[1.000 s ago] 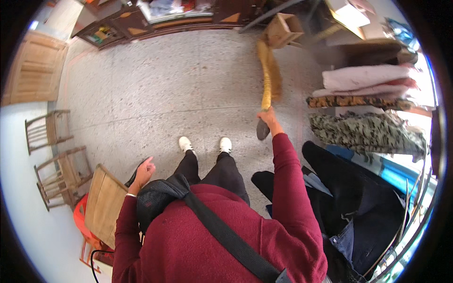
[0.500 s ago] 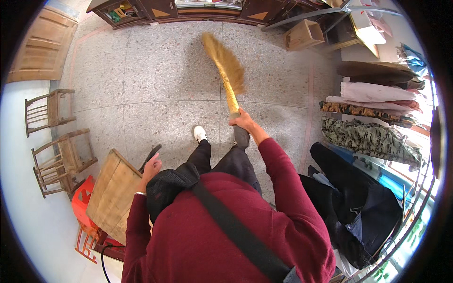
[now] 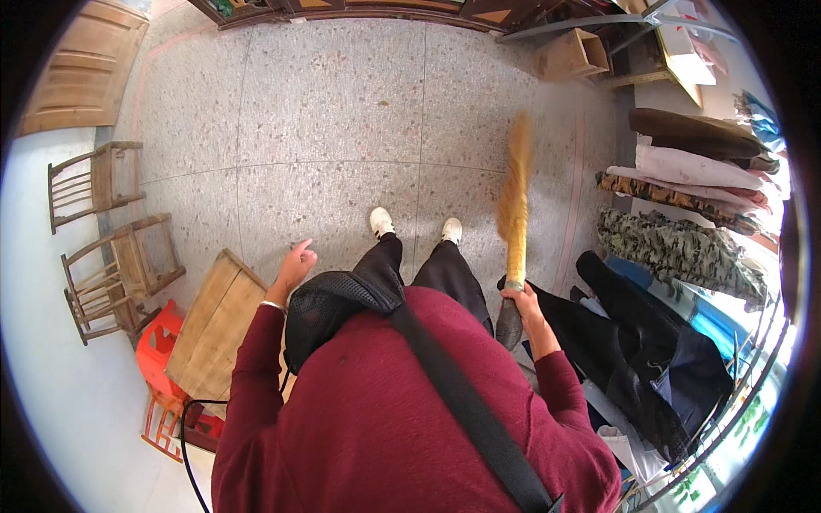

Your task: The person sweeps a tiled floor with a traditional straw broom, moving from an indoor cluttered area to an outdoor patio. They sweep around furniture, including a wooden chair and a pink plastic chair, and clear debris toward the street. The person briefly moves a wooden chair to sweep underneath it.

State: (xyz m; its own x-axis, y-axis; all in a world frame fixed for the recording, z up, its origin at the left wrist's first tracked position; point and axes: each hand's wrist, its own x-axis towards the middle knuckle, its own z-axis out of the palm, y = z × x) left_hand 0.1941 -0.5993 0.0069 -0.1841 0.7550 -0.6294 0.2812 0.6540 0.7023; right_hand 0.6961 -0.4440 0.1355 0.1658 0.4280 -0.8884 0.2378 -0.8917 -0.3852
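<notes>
The head view showed the person's bare right hand (image 3: 523,301) right of the frame's middle, its fingers wrapped around the grip of a long straw broom with golden bristles and a yellow bound neck (image 3: 515,231). The broom stood nearly vertical in the picture, its bristle end uppermost and its dark grey handle end (image 3: 509,327) poking out below the hand. The bristles were blurred, and whether they touched the grey speckled stone floor (image 3: 333,111) could not be told. The bare left hand (image 3: 295,265) hung in the left-centre, its fingers loosely spread and one of them pointing toward the right; a thin white bracelet (image 3: 274,305) circled its wrist. Just below that hand, toward the left, lay the corner of a brown planked wooden tabletop (image 3: 218,321), with a bright red plastic seat (image 3: 160,350) beside it. Two brown wooden slatted chairs, one higher (image 3: 111,178) and one lower (image 3: 130,265), stood along the left side of the frame. A pair of white shoes (image 3: 381,222) showed near the centre. A heap of black cloth (image 3: 684,376) spread at lower right, near the right hand, below a green-grey camouflage garment (image 3: 676,248). An open light-brown wooden box (image 3: 556,56) sat at upper right, well apart from both hands.
</notes>
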